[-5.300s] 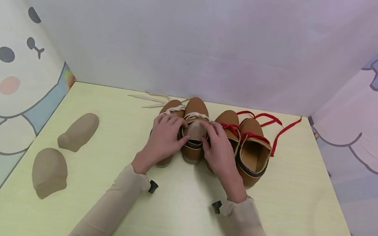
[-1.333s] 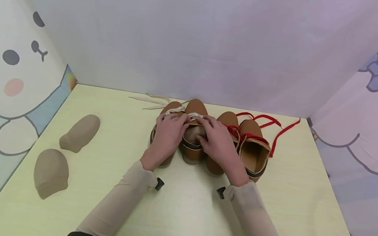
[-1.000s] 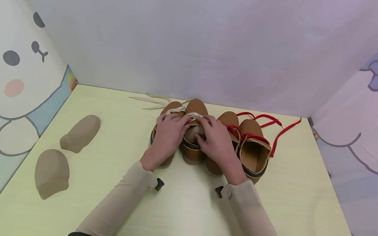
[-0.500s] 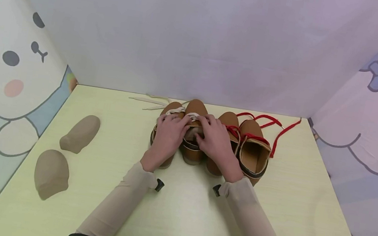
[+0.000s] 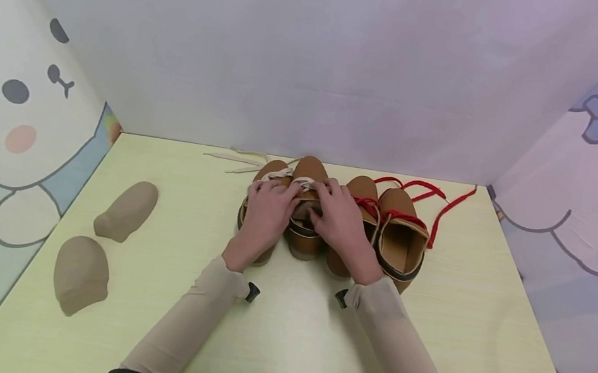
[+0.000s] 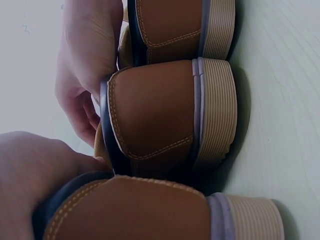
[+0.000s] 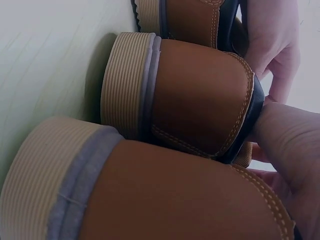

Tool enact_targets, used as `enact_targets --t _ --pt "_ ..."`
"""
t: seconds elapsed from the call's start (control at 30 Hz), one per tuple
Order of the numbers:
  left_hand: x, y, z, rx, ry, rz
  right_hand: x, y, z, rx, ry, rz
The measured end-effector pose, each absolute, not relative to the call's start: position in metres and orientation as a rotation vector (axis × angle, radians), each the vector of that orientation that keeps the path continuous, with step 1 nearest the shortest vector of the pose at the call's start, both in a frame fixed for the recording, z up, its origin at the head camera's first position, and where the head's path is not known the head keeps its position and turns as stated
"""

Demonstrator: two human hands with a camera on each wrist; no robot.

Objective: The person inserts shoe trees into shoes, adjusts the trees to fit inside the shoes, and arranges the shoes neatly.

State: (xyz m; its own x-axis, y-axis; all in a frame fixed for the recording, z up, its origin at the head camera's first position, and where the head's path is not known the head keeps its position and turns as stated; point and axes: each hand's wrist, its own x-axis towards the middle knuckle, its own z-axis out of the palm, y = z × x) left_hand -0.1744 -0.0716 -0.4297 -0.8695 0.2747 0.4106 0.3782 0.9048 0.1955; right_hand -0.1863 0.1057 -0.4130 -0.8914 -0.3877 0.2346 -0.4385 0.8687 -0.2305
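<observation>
Both hands work at the opening of a brown shoe [image 5: 304, 246] with white laces, toe pointing away. My left hand [image 5: 268, 211] grips the left side of its opening, fingers bent over the rim near the laces. From the other side, my right hand [image 5: 343, 218] grips it, thumb reaching into the opening. Between them shows a beige-grey shoe-shaped insert [image 5: 304, 211], mostly hidden inside the shoe. In the left wrist view the same shoe's heel [image 6: 155, 110] rests on the table. A second white-laced shoe [image 5: 260, 256] stands partly under my left forearm.
Two similar shoes with red laces, one of them a wide-open shoe [image 5: 401, 252], stand on the right. Red laces [image 5: 454, 203] trail toward the back edge. Two beige toe-shaped inserts [image 5: 127, 210] lie on the left of the pale table [image 5: 289, 338]. A plain back wall [image 5: 316, 61] rises behind.
Since the oldest frame the insert has gone deeper toward the toe, and both hands have moved forward with fingers over the laces. In the last second more of the heel interior shows.
</observation>
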Motion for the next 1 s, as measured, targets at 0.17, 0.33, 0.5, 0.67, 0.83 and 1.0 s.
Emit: enact_targets --t 0.17,0.33,0.5,0.67,0.83,1.0 --pt "-0.1744 -0.0721 -0.4305 -0.479 -2.689 -0.359 -0.1879 0.1041 -0.413 0.627 -2.858 0.428" --pt "-0.1741 -0.0721 -0.431 -0.477 -2.696 -0.361 -0.191 0.1026 -0.415 0.598 -2.876 0.423" --pt "-0.1744 -0.0724 -0.4316 -0.472 -2.708 -0.366 -0.1939 0.1013 -0.4174 0.578 -2.876 0.417" --pt "-0.1746 -0.0721 -0.4311 -0.47 -2.729 -0.364 -0.1954 0.0996 -0.4178 0.557 -2.882 0.412" --pt "-0.1747 -0.0718 -0.431 -0.471 -2.733 -0.361 -0.1954 0.0986 -0.4169 0.537 -2.885 0.416" --pt "-0.1747 -0.0716 -0.4319 -0.471 -2.726 -0.37 -0.1954 0.0975 -0.4179 0.52 -2.876 0.419"
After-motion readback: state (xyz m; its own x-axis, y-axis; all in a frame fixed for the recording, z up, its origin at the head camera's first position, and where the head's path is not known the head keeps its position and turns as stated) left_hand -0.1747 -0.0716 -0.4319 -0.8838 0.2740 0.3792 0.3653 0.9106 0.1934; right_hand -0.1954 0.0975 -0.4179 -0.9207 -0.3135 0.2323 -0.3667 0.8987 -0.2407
